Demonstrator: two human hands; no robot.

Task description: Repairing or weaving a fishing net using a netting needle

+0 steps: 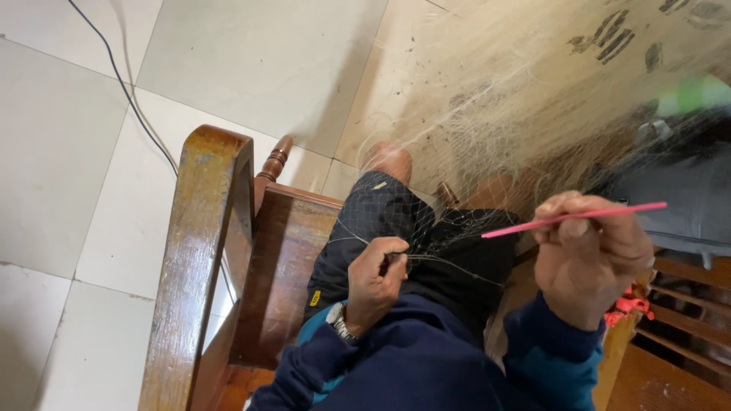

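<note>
- Gripping the fine pale net [487, 129], the left hand [375, 278] was closed, pinching mesh strands over the lap at 6 o'clock of the view.
- The right hand [590, 259] at 4 o'clock was closed around a pink netting needle [575, 218], held nearly level, its tip pointing toward 9 o'clock.
- The net spread from the lap toward 1 o'clock over the tiled floor [259, 61].
- The wooden chair [198, 266] armrest stood at 8 o'clock.
</note>
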